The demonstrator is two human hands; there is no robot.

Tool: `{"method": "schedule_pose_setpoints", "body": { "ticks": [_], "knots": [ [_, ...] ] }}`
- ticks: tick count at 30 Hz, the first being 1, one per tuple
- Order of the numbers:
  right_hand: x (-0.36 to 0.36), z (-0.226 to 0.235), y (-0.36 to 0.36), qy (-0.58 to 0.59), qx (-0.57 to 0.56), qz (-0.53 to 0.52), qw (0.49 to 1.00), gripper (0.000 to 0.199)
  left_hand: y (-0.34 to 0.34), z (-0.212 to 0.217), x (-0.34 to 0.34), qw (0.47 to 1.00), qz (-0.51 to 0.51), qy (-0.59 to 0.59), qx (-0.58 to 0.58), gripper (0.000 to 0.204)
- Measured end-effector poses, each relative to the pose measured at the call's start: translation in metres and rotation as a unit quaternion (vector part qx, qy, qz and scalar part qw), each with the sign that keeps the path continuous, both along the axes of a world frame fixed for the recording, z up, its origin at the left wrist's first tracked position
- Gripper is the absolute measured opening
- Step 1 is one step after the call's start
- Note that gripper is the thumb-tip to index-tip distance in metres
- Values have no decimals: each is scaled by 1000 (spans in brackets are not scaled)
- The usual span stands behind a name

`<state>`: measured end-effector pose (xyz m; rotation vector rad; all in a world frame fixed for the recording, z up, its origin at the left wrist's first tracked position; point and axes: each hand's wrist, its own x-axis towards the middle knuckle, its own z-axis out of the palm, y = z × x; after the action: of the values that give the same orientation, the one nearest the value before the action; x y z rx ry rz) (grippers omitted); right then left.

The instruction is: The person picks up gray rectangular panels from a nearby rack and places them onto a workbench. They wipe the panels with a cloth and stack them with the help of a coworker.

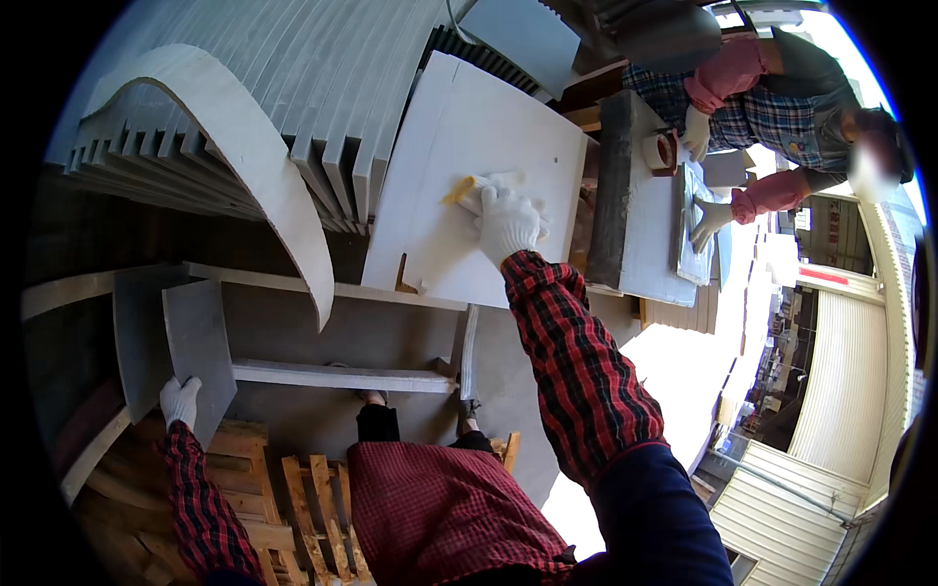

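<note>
My left hand (181, 401), in a white knit glove, grips the near edge of a grey panel (200, 337). The panel stands upright on a low frame, beside a second grey panel (143, 332). Stretched far forward, my gloved right hand (510, 227) is closed over a white cloth-like bundle with a yellow end (459, 189). It presses this bundle on a broad white board (420, 156). Part of the bundle is hidden under my fingers, so its exact kind is unclear.
Grey slabs (322, 59) stand in a row at the far left, with a curved pale strip (234, 117) before them. Wooden pallets (322, 508) lie below. On the right, a co-worker in pink sleeves (772, 195) handles a flat panel (695, 230) on a grey block (635, 195).
</note>
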<state>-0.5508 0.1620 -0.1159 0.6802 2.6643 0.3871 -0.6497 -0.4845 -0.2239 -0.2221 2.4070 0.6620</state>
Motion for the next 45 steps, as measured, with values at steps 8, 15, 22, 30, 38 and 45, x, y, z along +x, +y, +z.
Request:
{"method": "schedule_pose_setpoints", "body": {
  "ticks": [8, 15, 22, 30, 38, 45],
  "knots": [
    [62, 4, -11, 74, -202, -2, 977, 54, 86, 128, 125, 979, 112, -119, 123, 33],
    [140, 47, -22, -42, -458, -57, 886, 41, 178, 260, 227, 982, 124, -95, 106, 33],
    [282, 52, 49, -32, -628, -165, 760, 51, 292, 348, 305, 974, 166, -45, 147, 31],
    [436, 118, 205, 6, -595, -277, 755, 54, 419, 386, 328, 976, 93, -88, 176, 32],
    [388, 171, 260, 97, -474, -292, 825, 41, 508, 382, 326, 982, 32, -82, 168, 31],
    [285, 183, 303, 185, -281, -124, 934, 38, 561, 390, 308, 966, 97, -60, 231, 32]
  ]
}}
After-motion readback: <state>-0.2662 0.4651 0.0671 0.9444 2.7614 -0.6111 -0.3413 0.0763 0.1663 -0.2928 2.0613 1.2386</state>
